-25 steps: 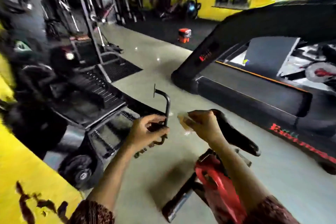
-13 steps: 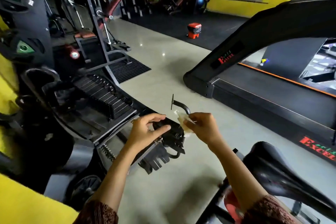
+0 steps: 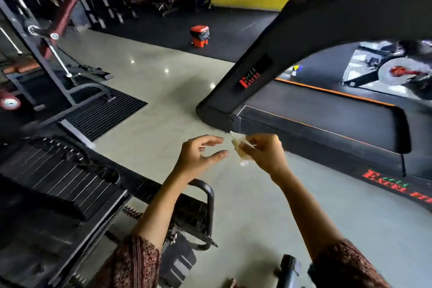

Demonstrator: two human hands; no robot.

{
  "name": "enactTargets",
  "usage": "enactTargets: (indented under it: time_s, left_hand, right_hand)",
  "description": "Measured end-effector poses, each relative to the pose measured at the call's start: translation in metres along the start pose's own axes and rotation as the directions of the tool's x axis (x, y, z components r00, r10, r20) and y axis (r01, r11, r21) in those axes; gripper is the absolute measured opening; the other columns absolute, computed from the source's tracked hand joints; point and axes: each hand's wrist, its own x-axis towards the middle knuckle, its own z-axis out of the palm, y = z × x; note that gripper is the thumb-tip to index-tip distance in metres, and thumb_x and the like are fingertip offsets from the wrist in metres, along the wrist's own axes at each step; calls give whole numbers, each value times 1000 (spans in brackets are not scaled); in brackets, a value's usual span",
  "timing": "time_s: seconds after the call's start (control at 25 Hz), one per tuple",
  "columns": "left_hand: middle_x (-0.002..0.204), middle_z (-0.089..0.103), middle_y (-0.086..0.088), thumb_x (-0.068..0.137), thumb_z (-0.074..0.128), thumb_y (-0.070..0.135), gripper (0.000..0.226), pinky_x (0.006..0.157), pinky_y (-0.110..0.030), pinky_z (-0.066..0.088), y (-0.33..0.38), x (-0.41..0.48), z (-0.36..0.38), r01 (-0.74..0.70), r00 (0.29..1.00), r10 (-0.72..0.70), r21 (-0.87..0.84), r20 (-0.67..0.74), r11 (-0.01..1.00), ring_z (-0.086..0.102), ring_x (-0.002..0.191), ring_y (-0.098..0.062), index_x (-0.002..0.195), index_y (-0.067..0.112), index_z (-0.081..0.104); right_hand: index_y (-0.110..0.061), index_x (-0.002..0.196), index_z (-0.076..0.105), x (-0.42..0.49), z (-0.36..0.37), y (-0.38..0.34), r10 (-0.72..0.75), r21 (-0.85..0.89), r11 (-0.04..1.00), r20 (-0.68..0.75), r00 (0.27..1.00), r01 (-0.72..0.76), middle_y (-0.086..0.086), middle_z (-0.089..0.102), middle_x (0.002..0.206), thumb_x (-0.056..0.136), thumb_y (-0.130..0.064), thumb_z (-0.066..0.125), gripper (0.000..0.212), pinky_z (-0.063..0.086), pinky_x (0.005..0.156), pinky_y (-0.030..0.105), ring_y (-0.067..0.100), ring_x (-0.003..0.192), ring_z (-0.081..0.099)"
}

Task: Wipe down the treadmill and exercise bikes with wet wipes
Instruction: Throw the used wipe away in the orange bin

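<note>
Beside treadmill (image 3: 315, 112), right hand (image 3: 265, 154) pinching wipe (image 3: 238, 146), left hand (image 3: 198, 159) relaxed, orange bin (image 3: 199, 36) beyond

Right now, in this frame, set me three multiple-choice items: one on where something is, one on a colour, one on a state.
1. Where is the wet wipe?
A. on the treadmill belt
B. in the right hand
C. on the floor

2. What colour is the small bin on the dark mat?
A. blue
B. green
C. orange

3. How is the left hand?
A. gripping a pedal
B. open, holding nothing
C. holding the wipe

Answers: 1 B, the right hand pinches the wipe in the air; 2 C, the bin's body is orange; 3 B, its thumb and fingers are apart with nothing between them.
</note>
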Motion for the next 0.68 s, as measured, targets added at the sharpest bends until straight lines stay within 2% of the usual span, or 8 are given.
enactTargets:
  time_s: [0.12, 0.2, 0.28, 0.36, 0.48, 0.6, 0.68]
  left_hand:
    - [105, 70, 9, 77, 80, 25, 29, 88, -19, 45, 6, 78, 27, -67, 996, 67, 10, 61, 998, 62, 100, -3, 104, 26, 70]
    - [100, 69, 18, 75, 81, 27, 28, 85, -15, 44, 7, 121, 47, -92, 988, 93, -8, 124, 996, 62, 96, 3, 99, 33, 68]
    - [96, 67, 22, 73, 82, 29, 29, 83, -11, 43, 6, 161, 68, -95, 979, 101, -41, 176, 995, 60, 92, 9, 98, 33, 68]
    - [97, 68, 19, 70, 82, 30, 32, 83, -11, 43, 3, 195, 86, -82, 970, 97, -77, 224, 994, 59, 90, 12, 99, 29, 69]
    - [99, 67, 16, 75, 81, 20, 31, 87, -18, 43, -9, 260, 107, -89, 949, 113, -93, 293, 992, 57, 88, 14, 102, 26, 69]
    - [98, 66, 20, 77, 80, 19, 29, 88, -19, 43, -34, 343, 108, -84, 950, 121, -138, 287, 987, 56, 89, 15, 101, 28, 67]
    - [98, 66, 20, 76, 80, 22, 27, 86, -16, 44, -51, 397, 96, -51, 965, 93, -171, 246, 984, 57, 90, 14, 99, 28, 67]
  right_hand:
    - [-3, 78, 72, 56, -22, 21, 65, -1, 998, -83, 994, -66, 10, 68, 73, 80, -23, 75, 20, 49, 65, 37, 22, 64, 59]
    - [-1, 77, 70, 83, -37, 40, 135, 13, 991, -126, 983, -135, 9, 67, 71, 80, -22, 76, 22, 43, 61, 31, 15, 64, 54]
    - [0, 78, 70, 107, -52, 59, 180, 3, 983, -153, 972, -182, 8, 69, 71, 81, -21, 75, 21, 44, 61, 31, 14, 66, 57]
    - [-4, 77, 72, 129, -62, 77, 213, -21, 975, -171, 962, -219, 6, 71, 72, 81, -18, 74, 15, 46, 64, 32, 15, 68, 60]
    - [-6, 72, 71, 186, -68, 103, 252, -22, 965, -200, 947, -261, 6, 66, 64, 80, -23, 75, 19, 38, 59, 29, 12, 62, 52]
    - [-3, 73, 70, 271, -58, 120, 220, -8, 975, -158, 963, -224, 11, 64, 62, 72, -36, 71, 33, 38, 57, 28, 10, 61, 49]
    - [3, 73, 68, 335, -43, 123, 199, -25, 979, -135, 971, -204, 7, 57, 61, 77, -24, 73, 29, 36, 58, 27, 8, 62, 47]
